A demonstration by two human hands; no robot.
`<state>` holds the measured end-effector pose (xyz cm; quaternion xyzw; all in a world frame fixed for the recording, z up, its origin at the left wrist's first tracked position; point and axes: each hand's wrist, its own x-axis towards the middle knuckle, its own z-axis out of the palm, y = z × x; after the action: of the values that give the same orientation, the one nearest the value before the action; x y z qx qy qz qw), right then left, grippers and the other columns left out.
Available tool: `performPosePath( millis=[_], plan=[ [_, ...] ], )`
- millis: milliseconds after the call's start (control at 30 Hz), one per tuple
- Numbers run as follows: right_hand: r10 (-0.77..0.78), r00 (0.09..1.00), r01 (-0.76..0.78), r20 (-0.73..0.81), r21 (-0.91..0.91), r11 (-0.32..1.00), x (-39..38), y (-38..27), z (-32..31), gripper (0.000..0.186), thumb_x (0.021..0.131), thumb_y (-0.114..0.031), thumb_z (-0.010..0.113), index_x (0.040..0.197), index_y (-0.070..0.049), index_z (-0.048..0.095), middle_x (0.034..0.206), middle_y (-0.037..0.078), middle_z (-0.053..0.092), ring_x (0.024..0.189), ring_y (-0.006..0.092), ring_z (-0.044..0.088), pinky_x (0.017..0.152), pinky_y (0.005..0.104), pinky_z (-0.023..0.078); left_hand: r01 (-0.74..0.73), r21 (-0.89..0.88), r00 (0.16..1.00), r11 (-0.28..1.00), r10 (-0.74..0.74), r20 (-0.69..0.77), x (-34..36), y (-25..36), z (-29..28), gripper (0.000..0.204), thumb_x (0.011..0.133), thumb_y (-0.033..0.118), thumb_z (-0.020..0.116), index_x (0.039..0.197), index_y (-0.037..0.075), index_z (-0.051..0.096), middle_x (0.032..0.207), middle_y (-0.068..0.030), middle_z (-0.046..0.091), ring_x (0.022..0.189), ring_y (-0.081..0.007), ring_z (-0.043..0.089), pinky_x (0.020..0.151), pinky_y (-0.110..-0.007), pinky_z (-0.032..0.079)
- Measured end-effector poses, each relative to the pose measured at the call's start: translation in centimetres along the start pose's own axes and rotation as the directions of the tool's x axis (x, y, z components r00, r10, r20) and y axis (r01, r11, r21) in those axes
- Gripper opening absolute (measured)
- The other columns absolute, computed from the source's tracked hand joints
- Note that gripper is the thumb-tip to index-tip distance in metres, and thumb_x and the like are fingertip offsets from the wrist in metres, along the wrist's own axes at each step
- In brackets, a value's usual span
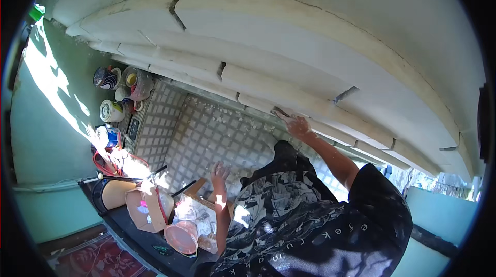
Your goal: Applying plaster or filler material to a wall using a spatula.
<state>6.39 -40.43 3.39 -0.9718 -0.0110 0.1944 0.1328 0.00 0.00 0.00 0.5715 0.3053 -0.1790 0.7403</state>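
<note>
My right hand (298,126) is raised to the lower white moulding (320,127). Its fingers are drawn together, with white smears on them. A small, flat, dark-edged thing (280,112) shows at the fingertips against the moulding. Whether it is a scraper held in the hand or part of a gap, I cannot tell. My left hand (219,172) hangs low over the tiled floor with its fingers apart, holding nothing. Beside that hand are a cardboard box (194,188) and a clear plastic bag (194,212).
Stepped white mouldings with dark gaps (222,70) run across above me. Paint tins (111,111) and buckets (139,88) line the green wall at left. An open carton (146,207) and a pinkish tub (181,237) stand on a dark surface. White crumbs litter the tiled floor (206,127).
</note>
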Motion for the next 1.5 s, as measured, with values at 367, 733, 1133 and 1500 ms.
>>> performPosePath(
  millis=[367, 733, 1133, 1500],
  plan=[
    [-0.005, 1.000, 0.005, -0.001, -0.101, 0.995, -1.2, 1.2, -1.3, 0.054, 0.091, -0.023, 0.043, 0.142, -0.029, 0.027, 0.101, 0.013, 0.062, 0.093, 0.0282, 0.061, 0.079, 0.0418, 0.049, -0.117, -0.001, 0.992, 0.993, 0.117, -0.043, -5.0, -2.5, -1.4, 0.043, 0.093, 0.027, 0.047, 0.133, 0.012, 0.041, 0.132, -0.0084, 0.048, 0.113, -0.0268, 0.054, 0.090, -0.040, 0.043],
    [-0.197, 0.974, 0.170, -0.112, -0.218, 0.961, 5.5, -1.8, 0.3, 0.057, 0.087, -0.011, 0.041, 0.142, -0.024, 0.029, 0.106, 0.019, 0.062, 0.099, 0.0315, 0.060, 0.083, 0.0422, 0.048, -0.234, -0.146, 0.971, 0.961, 0.239, 0.016, -6.0, -2.7, 0.0, 0.049, 0.091, 0.027, 0.048, 0.135, 0.007, 0.037, 0.134, -0.0109, 0.047, 0.117, -0.0277, 0.051, 0.093, -0.041, 0.042],
    [-0.077, 0.990, 0.062, -0.115, -0.129, 0.990, 9.5, -5.5, 0.8, 0.063, 0.087, -0.013, 0.045, 0.144, -0.025, 0.023, 0.105, 0.014, 0.063, 0.098, 0.0298, 0.061, 0.083, 0.0409, 0.048, -0.288, -0.155, 0.952, 0.945, 0.301, 0.063, -5.0, -5.4, -2.0, 0.111, 0.056, 0.070, 0.069, 0.137, 0.005, 0.031, 0.135, -0.0130, 0.043, 0.120, -0.0330, 0.047, 0.097, -0.047, 0.037],
    [-0.033, 0.999, 0.033, 0.004, -0.148, 0.988, 4.5, -5.3, -1.7, 0.061, 0.086, -0.015, 0.046, 0.144, -0.020, 0.026, 0.097, 0.012, 0.064, 0.099, 0.0269, 0.060, 0.081, 0.0400, 0.047, -0.235, -0.154, 0.969, 0.960, 0.244, 0.046, -5.9, -5.5, -3.0, 0.106, 0.060, 0.066, 0.068, 0.137, 0.005, 0.031, 0.137, -0.0128, 0.041, 0.121, -0.0325, 0.046, 0.099, -0.046, 0.034]
  ],
)
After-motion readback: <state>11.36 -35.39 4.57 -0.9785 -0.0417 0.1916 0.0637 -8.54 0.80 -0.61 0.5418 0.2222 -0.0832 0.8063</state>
